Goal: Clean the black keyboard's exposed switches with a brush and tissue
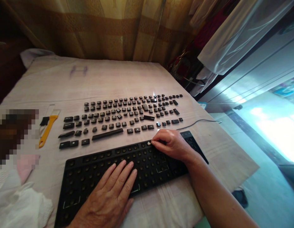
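A black keyboard with its keycaps taken off lies slanted along the near side of the table. My left hand rests flat on its key bed, fingers stretched out and holding nothing. Near the keyboard's far edge, my right hand is closed in a pinch on a cotton swab; only its small white tip shows, touching the top row of key sockets. The rest of the swab is hidden by the fingers. Beyond the keyboard, loose black keycaps are laid out in rows, with the long space bar among them.
A yellow-handled brush lies at the left on the cloth-covered table. White cloth is bunched at the lower left. The keyboard's cable runs off to the right. Curtains hang behind the table.
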{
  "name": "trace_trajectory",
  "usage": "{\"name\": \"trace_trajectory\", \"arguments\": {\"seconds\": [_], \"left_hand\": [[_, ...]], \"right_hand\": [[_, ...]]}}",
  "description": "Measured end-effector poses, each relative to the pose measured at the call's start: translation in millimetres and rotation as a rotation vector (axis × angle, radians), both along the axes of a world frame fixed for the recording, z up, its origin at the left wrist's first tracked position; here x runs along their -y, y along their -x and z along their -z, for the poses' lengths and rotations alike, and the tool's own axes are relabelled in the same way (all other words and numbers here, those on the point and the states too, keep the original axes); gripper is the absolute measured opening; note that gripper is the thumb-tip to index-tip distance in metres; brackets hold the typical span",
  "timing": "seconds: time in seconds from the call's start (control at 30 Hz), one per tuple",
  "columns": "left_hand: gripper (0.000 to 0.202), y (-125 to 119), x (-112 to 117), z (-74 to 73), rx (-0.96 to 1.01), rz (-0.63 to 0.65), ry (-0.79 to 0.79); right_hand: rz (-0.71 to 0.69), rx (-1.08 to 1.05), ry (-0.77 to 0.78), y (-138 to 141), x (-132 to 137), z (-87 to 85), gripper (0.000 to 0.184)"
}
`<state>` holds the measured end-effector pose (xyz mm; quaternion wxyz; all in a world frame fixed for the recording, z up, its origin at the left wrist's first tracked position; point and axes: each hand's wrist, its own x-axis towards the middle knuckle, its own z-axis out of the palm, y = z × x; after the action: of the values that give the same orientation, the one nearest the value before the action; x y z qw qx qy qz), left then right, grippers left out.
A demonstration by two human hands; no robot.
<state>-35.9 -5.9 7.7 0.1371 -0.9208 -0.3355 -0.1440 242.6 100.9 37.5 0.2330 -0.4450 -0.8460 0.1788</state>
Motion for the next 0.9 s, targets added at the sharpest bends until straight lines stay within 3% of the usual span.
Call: {"name": "trace_trajectory", "arguments": {"seconds": [0.33, 0.9], "left_hand": [[0.048, 0.8, 0.1, -0.4, 0.015, 0.015, -0.004], [0.050, 1.2, 1.4, 5.2, 0.004, 0.010, -0.004]], "right_hand": [[0.008, 0.087, -0.096, 1.9, -0.2, 4.6, 0.022], [0.008, 0.104, -0.107, 1.8, -1.2, 7.9, 0.033]]}}
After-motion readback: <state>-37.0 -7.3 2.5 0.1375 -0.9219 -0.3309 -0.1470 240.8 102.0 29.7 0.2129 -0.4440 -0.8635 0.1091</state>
